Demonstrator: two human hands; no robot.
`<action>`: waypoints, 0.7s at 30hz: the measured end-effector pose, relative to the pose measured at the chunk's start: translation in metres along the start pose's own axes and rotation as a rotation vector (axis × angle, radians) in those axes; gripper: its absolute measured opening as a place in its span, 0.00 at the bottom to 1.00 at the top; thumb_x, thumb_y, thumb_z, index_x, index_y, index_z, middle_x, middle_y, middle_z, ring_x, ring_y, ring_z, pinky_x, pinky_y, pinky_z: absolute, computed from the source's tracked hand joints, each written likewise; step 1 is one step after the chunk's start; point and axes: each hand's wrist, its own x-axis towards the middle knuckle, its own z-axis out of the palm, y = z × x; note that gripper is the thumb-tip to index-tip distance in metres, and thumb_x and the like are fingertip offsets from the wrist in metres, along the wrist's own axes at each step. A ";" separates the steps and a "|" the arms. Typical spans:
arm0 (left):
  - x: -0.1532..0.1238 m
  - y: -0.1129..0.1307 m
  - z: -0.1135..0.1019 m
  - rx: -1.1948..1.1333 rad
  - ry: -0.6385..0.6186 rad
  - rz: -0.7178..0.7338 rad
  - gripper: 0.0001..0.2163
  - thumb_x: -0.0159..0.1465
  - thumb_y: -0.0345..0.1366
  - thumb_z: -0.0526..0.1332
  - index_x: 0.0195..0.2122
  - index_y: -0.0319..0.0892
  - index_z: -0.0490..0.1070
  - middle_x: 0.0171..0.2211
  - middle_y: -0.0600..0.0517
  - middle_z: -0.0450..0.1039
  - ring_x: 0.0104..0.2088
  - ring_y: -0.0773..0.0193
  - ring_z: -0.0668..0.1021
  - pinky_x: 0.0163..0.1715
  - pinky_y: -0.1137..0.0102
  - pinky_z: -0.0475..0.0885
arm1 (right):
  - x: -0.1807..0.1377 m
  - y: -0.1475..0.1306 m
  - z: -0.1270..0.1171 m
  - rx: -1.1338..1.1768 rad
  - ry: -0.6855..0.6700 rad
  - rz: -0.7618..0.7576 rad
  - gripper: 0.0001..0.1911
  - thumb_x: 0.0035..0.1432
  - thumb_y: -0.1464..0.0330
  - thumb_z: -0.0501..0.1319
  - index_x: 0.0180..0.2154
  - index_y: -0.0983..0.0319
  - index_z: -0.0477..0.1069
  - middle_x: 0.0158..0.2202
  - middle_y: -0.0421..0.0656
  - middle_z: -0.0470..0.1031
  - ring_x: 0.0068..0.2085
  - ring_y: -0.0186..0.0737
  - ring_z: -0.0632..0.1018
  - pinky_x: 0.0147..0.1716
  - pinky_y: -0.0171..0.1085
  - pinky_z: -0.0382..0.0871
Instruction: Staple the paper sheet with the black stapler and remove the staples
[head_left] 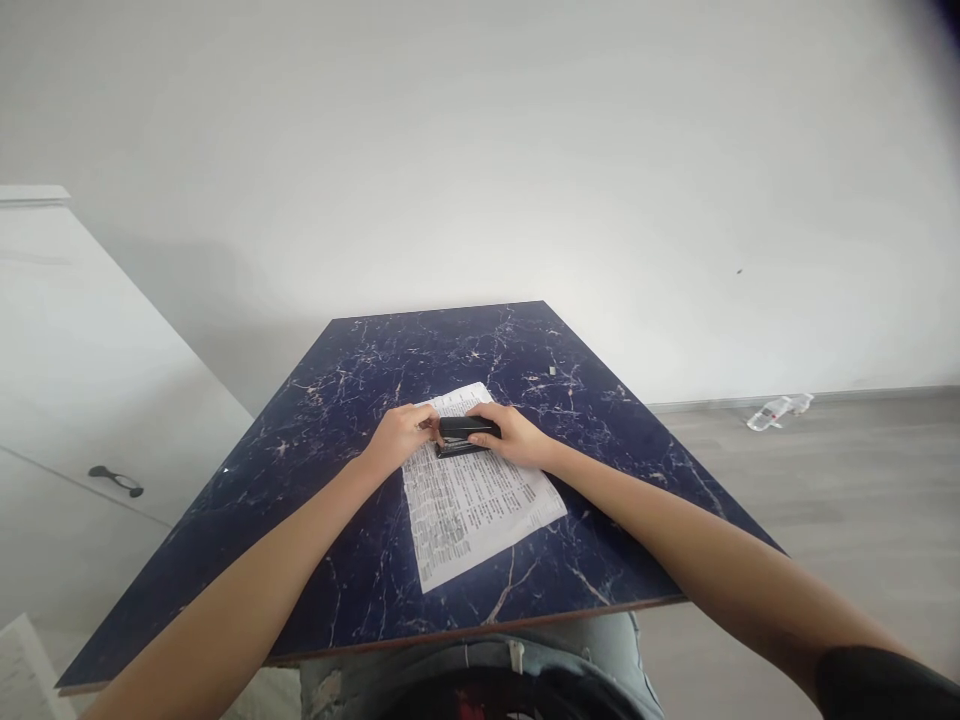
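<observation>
The black stapler [457,426], gaping at its left end, sat across the far half of the paper [480,510], a white printed sheet, flat and askew.

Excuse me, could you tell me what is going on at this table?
A person is handling a black stapler over a printed sheet on the blue marbled table. The right hand grips the stapler's right end, while the fingers of the left hand are at its left end. Whether the stapler rests on the sheet or is held just above it is hard to tell. A small pale piece lies farther back on the table.
</observation>
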 end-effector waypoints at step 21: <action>-0.002 -0.032 -0.019 0.109 0.003 -0.263 0.09 0.68 0.41 0.62 0.44 0.45 0.65 0.44 0.45 0.76 0.46 0.50 0.79 0.45 0.59 0.72 | -0.016 0.036 -0.076 -0.045 0.147 0.379 0.10 0.57 0.65 0.68 0.42 0.59 0.79 0.40 0.43 0.82 0.40 0.45 0.80 0.44 0.44 0.70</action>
